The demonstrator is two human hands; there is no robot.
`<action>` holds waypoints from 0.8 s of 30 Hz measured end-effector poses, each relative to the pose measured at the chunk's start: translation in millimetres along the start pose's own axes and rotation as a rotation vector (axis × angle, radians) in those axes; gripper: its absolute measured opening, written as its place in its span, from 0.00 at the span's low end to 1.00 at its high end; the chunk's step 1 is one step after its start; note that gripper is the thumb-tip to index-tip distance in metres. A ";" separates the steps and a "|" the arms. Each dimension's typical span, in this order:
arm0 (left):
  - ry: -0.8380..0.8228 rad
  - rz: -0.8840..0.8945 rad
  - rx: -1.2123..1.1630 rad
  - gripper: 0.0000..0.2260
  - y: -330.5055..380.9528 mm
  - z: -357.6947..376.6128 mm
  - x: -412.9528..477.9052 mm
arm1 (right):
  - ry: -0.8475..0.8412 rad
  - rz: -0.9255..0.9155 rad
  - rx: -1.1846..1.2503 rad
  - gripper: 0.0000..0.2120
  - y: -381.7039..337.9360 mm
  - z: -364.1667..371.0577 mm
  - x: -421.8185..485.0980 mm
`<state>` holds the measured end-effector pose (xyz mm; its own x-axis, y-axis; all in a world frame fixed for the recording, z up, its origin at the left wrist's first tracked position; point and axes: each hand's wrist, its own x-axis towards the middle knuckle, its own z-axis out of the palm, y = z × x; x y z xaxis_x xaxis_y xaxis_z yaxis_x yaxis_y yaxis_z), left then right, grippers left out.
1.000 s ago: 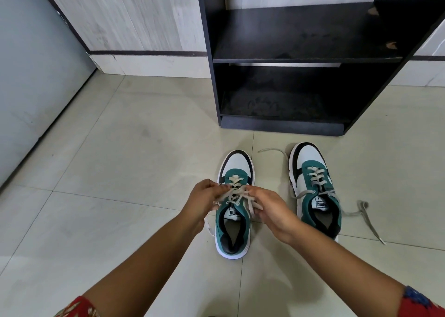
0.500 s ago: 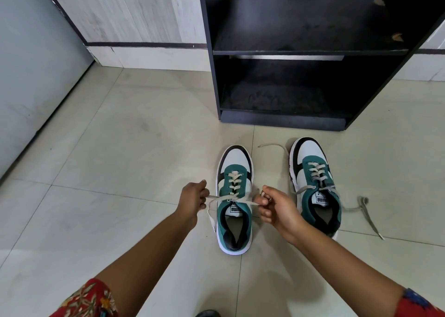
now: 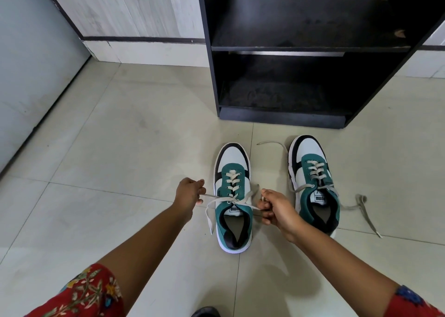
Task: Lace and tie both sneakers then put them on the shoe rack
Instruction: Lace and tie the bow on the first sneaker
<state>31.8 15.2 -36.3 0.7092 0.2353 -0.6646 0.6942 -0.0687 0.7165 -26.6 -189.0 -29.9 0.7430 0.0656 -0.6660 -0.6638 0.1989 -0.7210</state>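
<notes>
Hands [image 3: 189, 192] farther apart, pinching lace [image 3: 226, 200]

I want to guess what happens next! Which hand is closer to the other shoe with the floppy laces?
The right hand. It grips the left sneaker's lace right beside the untied sneaker, whose loose laces lie on the floor. The left hand is farther away.

A white tongue label [image 3: 235, 209] on the sneaker between the two sets of fingers reads "PUMA", upside down. The sneaker right of the fingers carries a matching "PUMA" tag [image 3: 320, 198].
</notes>
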 end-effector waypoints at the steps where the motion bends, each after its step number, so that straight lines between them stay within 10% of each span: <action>1: 0.005 0.017 0.016 0.06 -0.6 -1.1 -0.8 | -0.001 -0.002 -0.005 0.15 2.2 -0.9 0.3; 8: -0.121 -0.006 -0.094 0.13 -4.6 -6.0 -20.4 | -0.022 -0.015 0.171 0.04 10.8 1.8 -7.0; 12: -0.193 -0.117 -0.137 0.14 -3.2 -1.9 -30.0 | -0.031 -0.027 -0.054 0.23 6.7 20.0 -4.4; 18: -0.174 0.010 0.052 0.17 21.0 1.3 -28.2 | -0.019 -0.038 -0.046 0.24 -7.9 40.4 11.1; 24: 0.212 0.517 0.577 0.19 12.5 15.7 -43.2 | 0.081 -0.133 -0.134 0.12 -16.6 10.7 -13.4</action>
<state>11.8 -11.0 -2.0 0.9600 0.2122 -0.1825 0.2796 -0.6959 0.6615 -24.5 -182.8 -7.0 0.8192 -0.0320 -0.5726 -0.5698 0.0682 -0.8189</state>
